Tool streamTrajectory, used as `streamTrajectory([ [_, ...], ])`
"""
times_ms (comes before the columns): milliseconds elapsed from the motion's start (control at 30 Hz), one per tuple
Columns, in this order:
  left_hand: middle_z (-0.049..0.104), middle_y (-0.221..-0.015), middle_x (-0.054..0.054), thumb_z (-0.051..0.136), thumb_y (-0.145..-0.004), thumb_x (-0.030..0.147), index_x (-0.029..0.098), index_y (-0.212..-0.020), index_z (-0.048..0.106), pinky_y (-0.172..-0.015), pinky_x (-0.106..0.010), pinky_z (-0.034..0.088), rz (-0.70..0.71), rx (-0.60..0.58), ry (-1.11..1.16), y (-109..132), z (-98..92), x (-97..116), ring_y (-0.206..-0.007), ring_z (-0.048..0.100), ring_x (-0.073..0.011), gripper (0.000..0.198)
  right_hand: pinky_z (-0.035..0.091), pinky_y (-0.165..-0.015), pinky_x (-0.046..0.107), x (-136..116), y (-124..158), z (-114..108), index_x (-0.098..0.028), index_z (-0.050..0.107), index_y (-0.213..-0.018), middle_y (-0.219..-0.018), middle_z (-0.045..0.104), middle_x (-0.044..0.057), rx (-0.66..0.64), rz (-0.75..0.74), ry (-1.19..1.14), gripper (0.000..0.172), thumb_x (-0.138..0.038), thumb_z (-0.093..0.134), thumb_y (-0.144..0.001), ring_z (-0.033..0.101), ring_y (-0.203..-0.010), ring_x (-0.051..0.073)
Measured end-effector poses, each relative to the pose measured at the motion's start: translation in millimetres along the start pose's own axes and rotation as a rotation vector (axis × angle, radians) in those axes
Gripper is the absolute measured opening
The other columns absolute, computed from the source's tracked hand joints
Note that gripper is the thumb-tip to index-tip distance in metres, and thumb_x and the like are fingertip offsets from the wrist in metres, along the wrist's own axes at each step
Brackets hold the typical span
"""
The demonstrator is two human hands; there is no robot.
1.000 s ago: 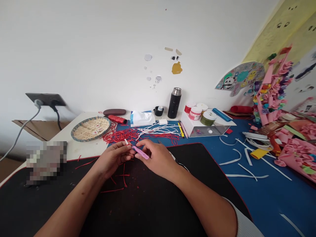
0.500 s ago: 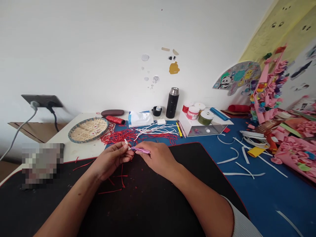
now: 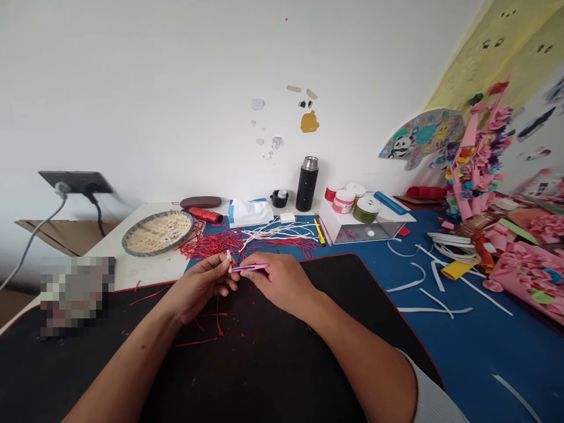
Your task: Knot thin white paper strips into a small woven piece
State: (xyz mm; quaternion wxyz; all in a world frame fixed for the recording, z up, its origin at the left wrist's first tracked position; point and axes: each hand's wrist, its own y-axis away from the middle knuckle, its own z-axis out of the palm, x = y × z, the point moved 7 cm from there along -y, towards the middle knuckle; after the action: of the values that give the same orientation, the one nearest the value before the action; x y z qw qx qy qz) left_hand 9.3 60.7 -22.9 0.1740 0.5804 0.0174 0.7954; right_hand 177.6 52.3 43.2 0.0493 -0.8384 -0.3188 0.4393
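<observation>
The left hand (image 3: 200, 286) is curling its fingers inward and pinching a small white strip (image 3: 228, 256), which is standing up out of the grip. The right hand (image 3: 282, 283) is closed around a pair of pink tweezers (image 3: 249, 268), holding them almost level, with their tip reaching across to the left hand at the base of the strip. Both hands are hovering close together above the black mat (image 3: 247, 376), near its far edge.

Short red strips (image 3: 215, 323) are lying scattered on the mat below the hands. Just beyond the hands, a tangle of red strips (image 3: 211, 247) and white strips (image 3: 273, 232) is sprawling across the far end of the blue mat (image 3: 467, 346). A woven tray (image 3: 157, 232) is sitting on the bench (image 3: 145, 270) to the left of the tangle, and a red spool (image 3: 205, 215) is lying behind it. Farther along, a black flask (image 3: 306, 184) is standing against the wall, with paint jars (image 3: 343, 201) on a white box (image 3: 352, 232) beside it. Long white strips (image 3: 440, 308) are lying loose on the blue mat, and pink paper crafts (image 3: 531, 273) are heaped at the right.
</observation>
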Motion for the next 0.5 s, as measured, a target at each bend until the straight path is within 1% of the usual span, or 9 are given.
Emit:
streamTrajectory([
  [67,0.076,-0.076,-0.005,0.095,-0.072,0.038,0.017,-0.086,0.074,-0.053,-0.019,0.054,-0.003,0.024,0.012,-1.3,-3.1,-1.4,-0.066,0.071,-0.0158,0.033,0.048,-0.083,0.027,1.1,-0.3,-0.2,-0.026,0.077,-0.107,-0.107,0.080,0.001,0.007,0.002,-0.005,0.017,-0.033,0.062,-0.103,0.074,-0.095,0.018],
  [167,0.073,-0.073,-0.004,0.098,-0.067,0.039,0.016,-0.082,0.075,-0.052,-0.018,0.051,0.003,0.050,0.026,-3.2,-6.1,-2.2,-0.066,0.067,-0.0144,0.036,0.047,-0.081,0.026,2.1,-0.9,-0.4,-0.026,0.077,-0.106,-0.103,0.080,0.001,0.009,0.001,0.001,0.015,-0.032,0.065,-0.101,0.073,-0.091,0.018],
  [367,0.069,-0.068,-0.003,0.100,-0.062,0.039,0.015,-0.078,0.076,-0.049,-0.017,0.046,0.018,0.064,0.005,-2.5,-5.5,-0.2,-0.061,0.059,-0.0119,0.038,0.044,-0.069,0.025,6.8,-1.5,1.5,-0.024,0.078,-0.103,-0.096,0.079,0.000,-0.049,0.091,-0.025,0.016,-0.035,0.065,-0.101,0.067,-0.068,0.013],
  [467,0.069,-0.068,-0.003,0.101,-0.059,0.040,0.015,-0.078,0.077,-0.050,-0.018,0.046,0.012,0.078,-0.017,-1.7,-5.2,0.6,-0.060,0.059,-0.0119,0.039,0.043,-0.068,0.025,8.6,-2.5,1.4,-0.023,0.077,-0.100,-0.097,0.078,0.000,-0.063,0.124,-0.077,0.017,-0.036,0.066,-0.101,0.065,-0.063,0.011],
  [500,0.069,-0.068,-0.003,0.101,-0.058,0.040,0.015,-0.078,0.077,-0.050,-0.018,0.047,0.009,0.081,-0.024,-1.6,-5.1,0.8,-0.060,0.060,-0.0120,0.040,0.043,-0.067,0.025,9.4,-2.8,1.4,-0.023,0.077,-0.099,-0.094,0.078,0.000,-0.069,0.135,-0.093,0.016,-0.035,0.066,-0.100,0.065,-0.063,0.011],
])
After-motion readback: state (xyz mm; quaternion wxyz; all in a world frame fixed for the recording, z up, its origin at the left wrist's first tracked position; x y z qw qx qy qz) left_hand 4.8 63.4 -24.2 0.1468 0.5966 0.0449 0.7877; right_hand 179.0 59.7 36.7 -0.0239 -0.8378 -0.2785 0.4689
